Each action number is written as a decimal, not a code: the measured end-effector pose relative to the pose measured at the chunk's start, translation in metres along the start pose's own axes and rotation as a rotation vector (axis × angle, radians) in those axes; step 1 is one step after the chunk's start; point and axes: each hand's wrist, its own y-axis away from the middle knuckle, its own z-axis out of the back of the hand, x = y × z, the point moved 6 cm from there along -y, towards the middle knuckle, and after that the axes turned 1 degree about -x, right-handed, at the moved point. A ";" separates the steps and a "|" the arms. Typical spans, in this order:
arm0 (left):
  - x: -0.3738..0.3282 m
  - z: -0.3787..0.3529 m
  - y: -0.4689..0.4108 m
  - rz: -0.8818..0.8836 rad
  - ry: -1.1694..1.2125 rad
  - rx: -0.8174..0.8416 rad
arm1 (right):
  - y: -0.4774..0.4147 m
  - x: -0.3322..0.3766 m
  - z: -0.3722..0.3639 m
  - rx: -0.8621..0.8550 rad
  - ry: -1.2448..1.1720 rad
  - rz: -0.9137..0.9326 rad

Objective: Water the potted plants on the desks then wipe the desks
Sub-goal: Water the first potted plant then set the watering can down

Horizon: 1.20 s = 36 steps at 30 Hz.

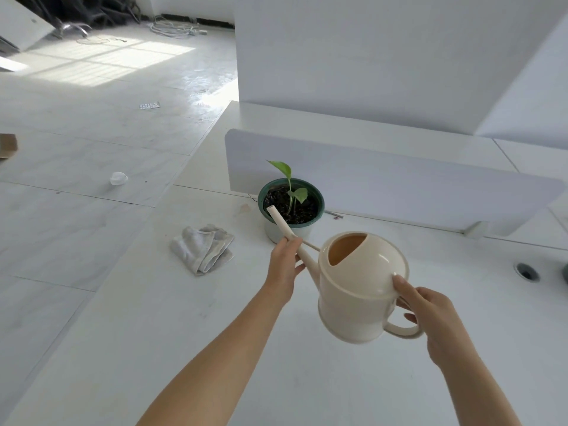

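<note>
My right hand [430, 315] grips the watering can [359, 290] by its handle while my left hand [284, 265] steadies its spout over the potted plant [290, 204]; the cloth [201, 249] waits beside it on the bench [153, 333].

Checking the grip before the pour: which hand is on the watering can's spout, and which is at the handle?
The left hand grips the spout, whose tip is over the green pot. The right hand is at the watering can handle.

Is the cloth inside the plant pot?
No, the crumpled cloth lies on the desk to the left of the green plant pot, apart from it.
</note>
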 end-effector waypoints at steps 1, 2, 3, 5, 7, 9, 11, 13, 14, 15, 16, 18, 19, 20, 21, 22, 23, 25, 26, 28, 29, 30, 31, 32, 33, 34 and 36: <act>0.003 -0.003 -0.003 0.011 -0.004 0.002 | 0.000 0.000 0.001 -0.003 0.004 -0.004; 0.005 -0.005 -0.005 0.021 -0.009 0.003 | 0.000 0.000 0.002 -0.006 0.006 -0.008; 0.007 -0.007 -0.008 0.031 -0.016 0.003 | -0.001 0.000 0.003 -0.010 0.008 -0.011; 0.011 -0.012 -0.011 0.052 -0.032 0.011 | -0.001 0.000 0.006 -0.025 0.008 -0.019; 0.015 -0.018 -0.014 0.071 -0.045 0.030 | 0.001 0.000 0.011 -0.047 0.004 -0.025; 0.018 -0.025 -0.014 0.086 -0.054 0.052 | 0.002 0.000 0.016 -0.084 0.025 -0.026; 0.020 -0.032 -0.015 0.099 -0.054 0.076 | 0.001 -0.002 0.022 -0.114 0.063 -0.023; 0.022 -0.039 -0.017 0.107 -0.062 0.097 | 0.001 -0.003 0.027 -0.122 0.084 -0.016; 0.022 -0.043 -0.018 0.110 -0.068 0.107 | 0.000 -0.002 0.028 -0.127 0.090 -0.014; 0.023 -0.047 -0.020 0.114 -0.075 0.116 | 0.000 -0.001 0.030 -0.133 0.101 -0.015; 0.023 -0.050 -0.022 0.119 -0.085 0.124 | 0.001 -0.001 0.031 -0.139 0.111 -0.015; 0.023 -0.056 -0.025 0.123 -0.108 0.130 | 0.003 0.004 0.032 -0.152 0.117 -0.008; 0.022 -0.059 -0.027 0.126 -0.114 0.131 | 0.004 0.005 0.033 -0.156 0.110 -0.003; 0.022 -0.061 -0.028 0.128 -0.119 0.134 | 0.004 0.008 0.034 -0.161 0.104 0.002; 0.021 -0.064 -0.029 0.131 -0.122 0.138 | 0.005 0.010 0.034 -0.168 0.103 0.004; 0.020 -0.066 -0.029 0.135 -0.125 0.140 | 0.004 0.011 0.034 -0.175 0.106 0.005; 0.020 -0.067 -0.030 0.139 -0.126 0.141 | 0.004 0.012 0.035 -0.184 0.115 0.003; 0.020 -0.069 -0.030 0.147 -0.121 0.143 | 0.004 0.012 0.035 -0.187 0.125 -0.006; 0.021 -0.070 -0.030 0.152 -0.117 0.148 | 0.005 0.012 0.035 -0.185 0.132 -0.006; 0.023 -0.069 -0.028 0.165 -0.106 0.161 | 0.007 0.012 0.035 -0.187 0.145 0.000; 0.025 -0.068 -0.027 0.172 -0.098 0.162 | 0.008 0.012 0.035 -0.186 0.149 0.001; 0.027 -0.066 -0.026 0.178 -0.088 0.161 | 0.009 0.011 0.035 -0.185 0.156 0.003; 0.029 -0.063 -0.024 0.183 -0.076 0.158 | 0.011 0.012 0.034 -0.186 0.164 0.004; 0.031 -0.060 -0.023 0.187 -0.064 0.157 | 0.013 0.012 0.033 -0.190 0.168 0.000; 0.033 -0.058 -0.022 0.190 -0.054 0.157 | 0.015 0.012 0.033 -0.191 0.168 -0.002; 0.035 -0.055 -0.021 0.191 -0.047 0.157 | 0.018 0.013 0.032 -0.188 0.167 -0.003; 0.036 -0.050 -0.018 0.191 -0.035 0.153 | 0.022 0.017 0.029 -0.181 0.166 0.004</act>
